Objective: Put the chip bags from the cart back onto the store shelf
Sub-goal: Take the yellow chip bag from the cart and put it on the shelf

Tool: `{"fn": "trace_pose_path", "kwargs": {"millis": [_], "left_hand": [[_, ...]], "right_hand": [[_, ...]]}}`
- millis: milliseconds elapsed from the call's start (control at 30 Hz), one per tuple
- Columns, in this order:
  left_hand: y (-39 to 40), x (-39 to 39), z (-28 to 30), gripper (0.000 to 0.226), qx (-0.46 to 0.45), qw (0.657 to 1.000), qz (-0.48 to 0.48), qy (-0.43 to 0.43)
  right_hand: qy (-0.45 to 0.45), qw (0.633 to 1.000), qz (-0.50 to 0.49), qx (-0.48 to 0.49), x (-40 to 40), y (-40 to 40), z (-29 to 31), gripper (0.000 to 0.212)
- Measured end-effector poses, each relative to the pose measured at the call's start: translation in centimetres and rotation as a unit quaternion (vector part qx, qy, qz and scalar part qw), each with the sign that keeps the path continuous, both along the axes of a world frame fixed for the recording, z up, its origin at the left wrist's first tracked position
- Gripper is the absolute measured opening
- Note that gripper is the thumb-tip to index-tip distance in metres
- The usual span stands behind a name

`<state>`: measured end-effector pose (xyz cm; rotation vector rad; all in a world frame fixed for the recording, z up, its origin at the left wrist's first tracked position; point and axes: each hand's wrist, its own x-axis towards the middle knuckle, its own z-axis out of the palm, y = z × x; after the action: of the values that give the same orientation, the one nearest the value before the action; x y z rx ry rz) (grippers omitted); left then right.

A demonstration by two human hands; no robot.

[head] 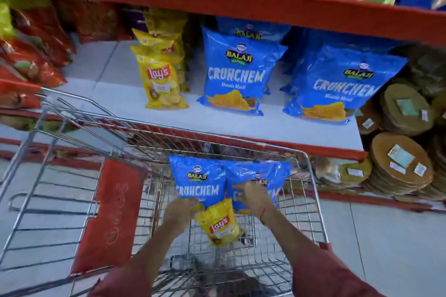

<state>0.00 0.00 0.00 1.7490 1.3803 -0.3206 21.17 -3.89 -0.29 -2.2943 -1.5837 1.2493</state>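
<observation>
cart (311,177): two blue bags, one yellow bag (220,223) inside
left hand (179,212): pinching left blue bag (198,181)
right hand (255,196): fingers closed on right blue bag (259,171)

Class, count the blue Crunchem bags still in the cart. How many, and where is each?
2. One blue bag stands at the left under the left hand; the other stands beside it under the right hand. None seems hidden.

Both my arms reach forward and down. My left hand (179,212) curls closed, knuckles up; my right hand (253,196) lies palm-down, fingers bent.
</observation>
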Motion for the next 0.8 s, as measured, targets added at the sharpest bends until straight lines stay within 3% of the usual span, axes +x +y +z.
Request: {"fn": "trace_pose_path", "kwargs": {"millis": [100, 267, 433, 567, 800], "left_hand": [[-0.9, -0.6, -4.0, 0.034, 0.047, 0.997, 0.017, 0.055], [-1.4, -0.4, -4.4, 0.022, 0.051, 0.997, 0.037, 0.043], [-2.2, -1.8, -3.7, 0.009, 0.042, 0.986, 0.159, -0.024], [-1.6, -2.9, -0.7, 0.007, 0.096, 0.980, 0.144, -0.096], [2.0, -6.1, 6.5, 0.003, 0.209, 0.940, 0.142, -0.229]], "right_hand": [[-0.050, 0.998, 0.025, -0.029, -0.3, -0.8, -2.2, 0.032], [0.002, 0.999, -0.024, -0.030, -1.1, -1.7, -4.5, 0.024], [0.034, 0.998, -0.052, 0.000, -2.0, -2.6, -3.1, 0.016], [0.067, 0.992, -0.094, 0.057, -2.7, -3.6, -0.4, 0.011], [0.090, 0.965, -0.111, 0.220, -3.4, -1.3, 6.5, 0.007]]}}
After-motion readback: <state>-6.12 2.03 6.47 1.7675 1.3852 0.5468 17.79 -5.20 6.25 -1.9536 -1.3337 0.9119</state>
